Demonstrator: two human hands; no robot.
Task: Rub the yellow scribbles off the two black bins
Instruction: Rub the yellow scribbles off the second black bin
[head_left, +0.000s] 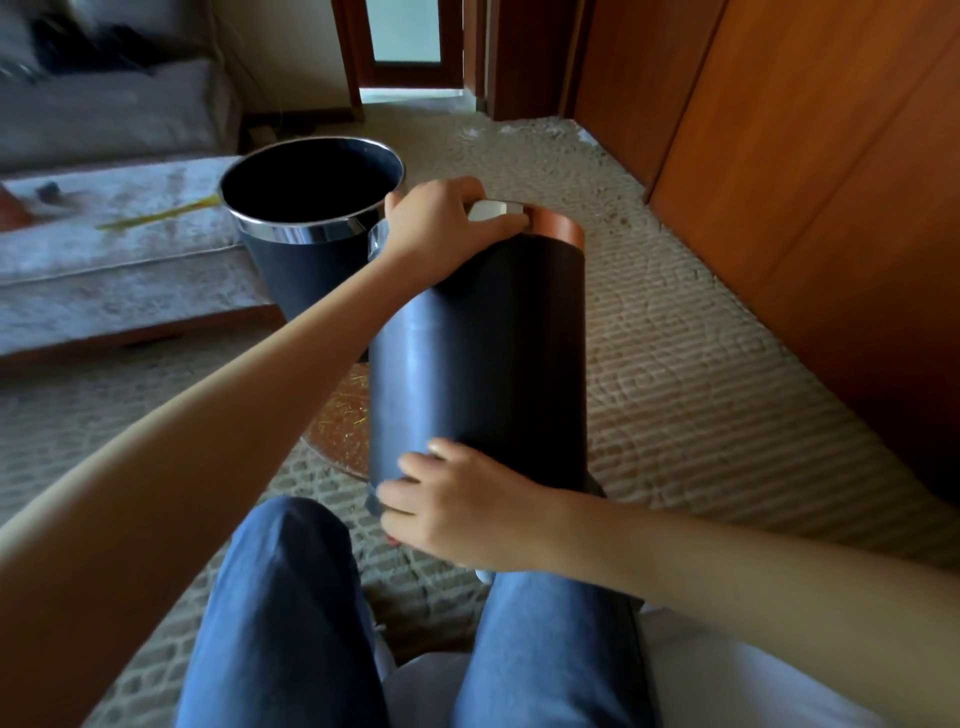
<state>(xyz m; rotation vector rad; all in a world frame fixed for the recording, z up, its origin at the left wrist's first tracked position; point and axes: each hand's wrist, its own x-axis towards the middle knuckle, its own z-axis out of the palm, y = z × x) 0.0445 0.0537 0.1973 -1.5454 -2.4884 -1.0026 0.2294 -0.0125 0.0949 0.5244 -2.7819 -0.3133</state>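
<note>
One black bin (483, 358) lies tilted over my knees, its metal rim pointing away from me. My left hand (441, 223) is at that far rim, pinching a small white eraser (487, 210) against it. At the near end, my right hand (457, 506) grips the bin's base with curled fingers. The second black bin (291, 260) stands upright on the carpet behind and to the left, its chrome rim and dark inside facing me. No yellow marks show on the sides of either bin that I can see.
A round brown disc (337, 421) flecked with yellow crumbs lies on the carpet under the tilted bin. A grey upholstered seat (104, 244) with a yellow stick (156, 215) on it is at the left. Wooden cabinets (805, 182) line the right side.
</note>
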